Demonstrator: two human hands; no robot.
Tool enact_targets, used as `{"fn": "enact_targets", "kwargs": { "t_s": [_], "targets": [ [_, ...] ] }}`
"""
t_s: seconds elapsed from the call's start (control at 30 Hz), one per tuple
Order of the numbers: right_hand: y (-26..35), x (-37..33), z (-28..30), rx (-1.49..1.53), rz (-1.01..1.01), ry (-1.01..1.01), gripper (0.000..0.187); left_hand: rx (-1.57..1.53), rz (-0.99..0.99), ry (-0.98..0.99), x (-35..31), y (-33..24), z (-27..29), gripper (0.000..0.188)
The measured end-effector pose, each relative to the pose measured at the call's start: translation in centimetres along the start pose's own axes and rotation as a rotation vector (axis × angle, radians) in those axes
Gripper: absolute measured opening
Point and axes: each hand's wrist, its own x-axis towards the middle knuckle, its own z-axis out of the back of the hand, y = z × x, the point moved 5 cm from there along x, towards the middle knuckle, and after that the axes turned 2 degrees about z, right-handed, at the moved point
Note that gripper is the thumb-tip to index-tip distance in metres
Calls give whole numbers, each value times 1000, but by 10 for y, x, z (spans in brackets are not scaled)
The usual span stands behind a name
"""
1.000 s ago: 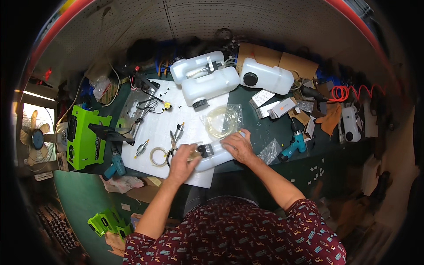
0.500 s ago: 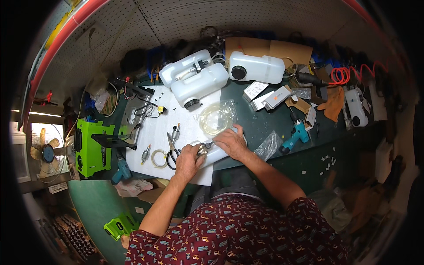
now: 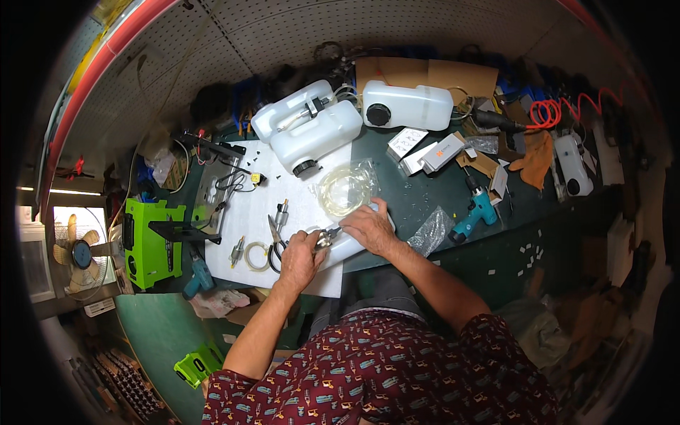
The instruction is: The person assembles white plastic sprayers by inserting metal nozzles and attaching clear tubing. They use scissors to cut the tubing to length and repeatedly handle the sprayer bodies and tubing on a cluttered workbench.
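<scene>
A deep maroon woven-looking fabric shirt (image 3: 397, 375) covers the torso, printed all over with small scattered motifs in teal, cream and orange, too small to make out. Its wide, loose short sleeves (image 3: 492, 347) carry the same print and end near the elbows, leaving forearms (image 3: 443, 281) and hands (image 3: 301, 258) bare. Below the shirt's edge show dark grey cloth trousers (image 3: 398, 287), softly creased.

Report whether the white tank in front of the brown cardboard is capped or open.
Capped: a round black cap sits on the white tank; how tightly, I cannot tell.
</scene>
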Motion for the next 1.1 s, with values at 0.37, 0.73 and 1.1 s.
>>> {"fn": "enact_targets", "kwargs": {
  "t_s": [0.37,0.73,1.1],
  "targets": [
    [0,2,1,-9,-9,-4,15,-41,-4,-20,1,1,-1,43],
    [1,3,2,7,-19,-14,15,-529,85,-496,9,115,34,39],
    [15,12,7,-28,-44,38,15,-707,386,-728,33,330,5,53]
  ]
}}
